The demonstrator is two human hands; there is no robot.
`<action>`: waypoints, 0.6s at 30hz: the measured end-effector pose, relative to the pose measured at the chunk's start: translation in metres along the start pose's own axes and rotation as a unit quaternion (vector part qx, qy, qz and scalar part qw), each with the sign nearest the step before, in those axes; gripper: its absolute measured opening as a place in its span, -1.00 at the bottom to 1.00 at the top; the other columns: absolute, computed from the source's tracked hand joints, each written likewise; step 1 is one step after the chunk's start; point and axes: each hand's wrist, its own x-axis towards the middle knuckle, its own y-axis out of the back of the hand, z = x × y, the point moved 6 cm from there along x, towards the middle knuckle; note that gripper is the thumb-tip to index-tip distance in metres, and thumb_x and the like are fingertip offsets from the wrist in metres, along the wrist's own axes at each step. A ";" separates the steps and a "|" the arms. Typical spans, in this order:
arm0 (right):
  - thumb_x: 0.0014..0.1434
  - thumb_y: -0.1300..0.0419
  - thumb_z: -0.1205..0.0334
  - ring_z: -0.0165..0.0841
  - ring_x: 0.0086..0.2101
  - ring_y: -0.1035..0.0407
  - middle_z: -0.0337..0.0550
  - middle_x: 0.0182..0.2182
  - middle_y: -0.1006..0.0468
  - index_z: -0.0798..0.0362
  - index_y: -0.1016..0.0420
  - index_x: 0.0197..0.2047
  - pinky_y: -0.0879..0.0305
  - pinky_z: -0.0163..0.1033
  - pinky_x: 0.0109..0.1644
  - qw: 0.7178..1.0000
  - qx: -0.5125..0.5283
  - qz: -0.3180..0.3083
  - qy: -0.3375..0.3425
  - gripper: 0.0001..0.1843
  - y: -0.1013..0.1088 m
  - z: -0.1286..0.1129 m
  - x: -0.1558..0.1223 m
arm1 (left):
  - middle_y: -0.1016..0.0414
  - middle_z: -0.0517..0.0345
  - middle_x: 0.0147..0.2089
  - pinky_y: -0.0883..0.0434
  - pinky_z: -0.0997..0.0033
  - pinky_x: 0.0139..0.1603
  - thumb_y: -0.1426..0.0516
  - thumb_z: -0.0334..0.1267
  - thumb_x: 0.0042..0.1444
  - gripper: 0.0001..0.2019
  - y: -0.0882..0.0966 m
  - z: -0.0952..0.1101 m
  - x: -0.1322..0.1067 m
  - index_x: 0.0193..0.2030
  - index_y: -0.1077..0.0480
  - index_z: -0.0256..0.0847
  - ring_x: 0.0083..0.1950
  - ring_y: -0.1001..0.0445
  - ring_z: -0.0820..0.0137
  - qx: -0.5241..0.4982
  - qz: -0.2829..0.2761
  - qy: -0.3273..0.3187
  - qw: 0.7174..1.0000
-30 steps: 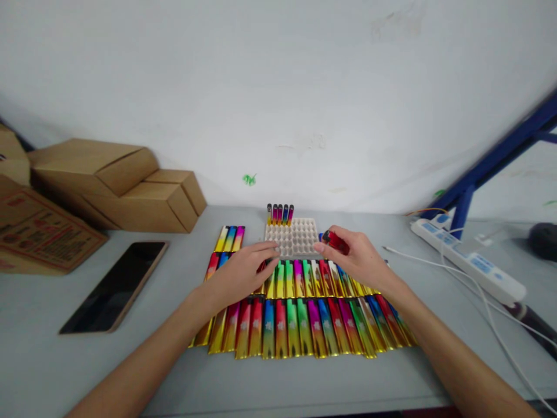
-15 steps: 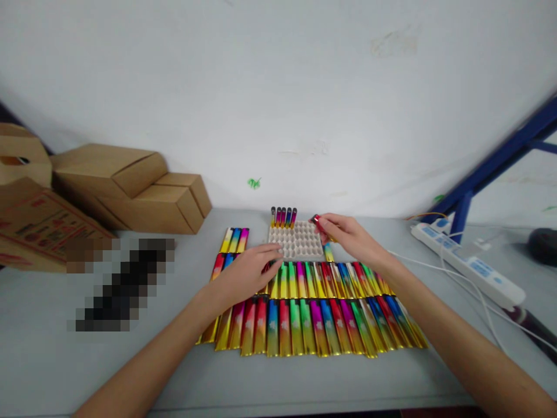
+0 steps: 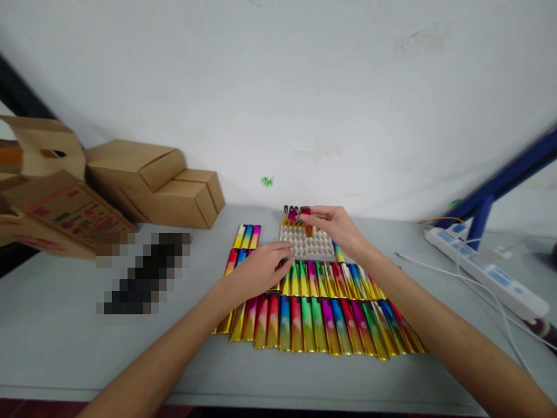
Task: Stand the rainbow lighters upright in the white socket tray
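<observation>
My right hand pinches a red and gold lighter between thumb and fingers. It is held upright over the back part of a pale tray full of small holes. Just left of it, several purple and gold lighters with dark tops stand upright in the tray's back row. My left hand reaches over the laid-out lighters, fingers stretched and thumb apart, its fingertips at the tray's left front edge. Whether they press on the tray I cannot tell. Rows of shiny multicoloured lighters lie side by side before the tray.
Cardboard boxes stand at the back left against the wall, near a blurred-out dark object. A white power strip with a white cable lies at the right, beside a blue metal frame.
My right hand has moved left from the tray's right back corner, bringing the red lighter beside the standing ones. My left hand stays by the tray. The view has shifted slightly.
</observation>
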 end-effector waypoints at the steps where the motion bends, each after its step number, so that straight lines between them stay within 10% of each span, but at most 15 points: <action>1: 0.23 -0.33 0.04 -0.31 -0.36 -0.48 -0.17 -0.40 -0.65 0.03 -0.64 -0.29 -0.40 -0.14 -0.18 0.999 -0.029 0.009 0.010 -0.77 -0.002 0.000 0.003 | -0.59 -0.07 0.20 -0.37 0.16 0.40 -0.03 -0.21 0.44 -0.67 0.000 0.001 0.000 0.07 -0.59 -0.27 0.28 -0.51 0.23 -0.001 0.002 -0.002 1.000; 8: 0.25 -0.33 0.13 -0.32 -0.44 -0.57 -0.21 -0.43 -0.66 0.03 -0.47 0.09 -0.44 -0.22 -0.31 0.979 -0.178 0.044 0.083 -0.63 -0.018 0.004 0.015 | -0.60 -0.06 0.17 -0.41 0.14 0.36 -0.02 -0.24 0.44 -0.69 0.002 0.004 0.000 0.04 -0.59 -0.27 0.25 -0.53 0.22 -0.002 0.004 -0.006 1.000; 18: 0.28 -0.31 0.31 -0.20 -0.26 -0.62 -0.04 -0.21 -0.74 0.08 -0.63 -0.01 -0.47 -0.14 -0.09 0.916 -0.387 0.005 0.106 -0.79 -0.034 0.008 0.026 | -0.61 -0.05 0.16 -0.41 0.16 0.35 -0.04 -0.28 0.43 -0.72 0.002 0.005 0.001 0.01 -0.58 -0.26 0.24 -0.54 0.22 -0.007 -0.004 0.002 1.000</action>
